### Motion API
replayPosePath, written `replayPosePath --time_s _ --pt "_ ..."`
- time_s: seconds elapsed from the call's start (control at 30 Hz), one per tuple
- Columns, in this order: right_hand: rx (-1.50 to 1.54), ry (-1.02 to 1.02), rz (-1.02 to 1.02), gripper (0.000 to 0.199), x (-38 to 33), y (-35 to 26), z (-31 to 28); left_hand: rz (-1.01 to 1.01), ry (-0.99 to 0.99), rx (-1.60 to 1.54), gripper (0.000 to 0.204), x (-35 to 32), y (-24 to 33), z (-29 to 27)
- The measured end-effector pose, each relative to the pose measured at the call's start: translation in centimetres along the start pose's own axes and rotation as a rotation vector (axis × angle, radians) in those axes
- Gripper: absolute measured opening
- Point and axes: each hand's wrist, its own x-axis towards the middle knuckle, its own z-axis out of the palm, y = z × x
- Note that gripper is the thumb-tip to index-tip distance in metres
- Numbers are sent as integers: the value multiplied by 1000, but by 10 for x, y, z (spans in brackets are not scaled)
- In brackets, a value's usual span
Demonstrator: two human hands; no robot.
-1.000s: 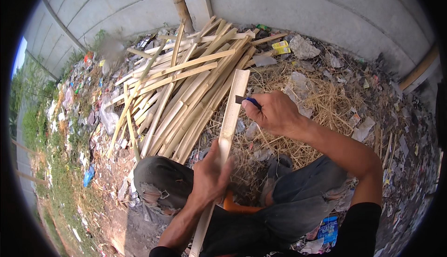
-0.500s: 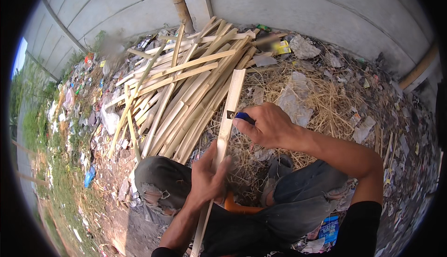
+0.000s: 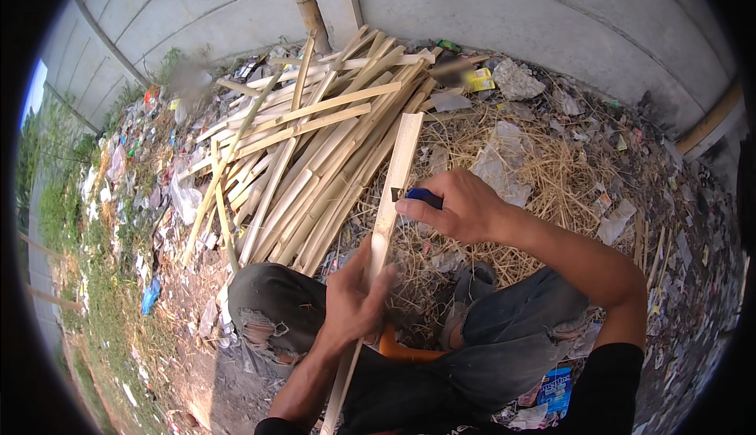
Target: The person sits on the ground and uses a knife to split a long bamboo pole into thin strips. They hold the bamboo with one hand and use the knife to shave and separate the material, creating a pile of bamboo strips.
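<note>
A long split bamboo strip (image 3: 402, 155) slants from my lap up toward the middle of the view, its pale hollow side facing up. My left hand (image 3: 354, 297) is wrapped round it near its lower half, thumb along the right edge. With my right hand (image 3: 465, 207) I grip a small tool with a blue handle (image 3: 425, 196). Its dark blade (image 3: 396, 194) lies against the strip, a good way above my left hand. The tool's exact kind is partly hidden by my fingers.
A heap of split bamboo strips (image 3: 315, 175) lies ahead to the left, before a concrete wall (image 3: 512, 10). Dry shavings (image 3: 559, 175), litter and a stone (image 3: 516, 79) cover ground to the right. An orange object (image 3: 405, 348) shows between my legs.
The strip's upper end has shifted slightly right and up. The blade and my right hand have moved a little to the right with it. My left hand keeps its hold.
</note>
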Motion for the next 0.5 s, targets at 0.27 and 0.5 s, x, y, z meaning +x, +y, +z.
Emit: replayPosePath --time_s 0.27,0.5 --pt "111 -23 24 69 -4 -4 17 48 23 -90 61 0 -2 5" --pt "180 -109 -6 74 -1 17 14 64 -21 -54 60 1 3 2"
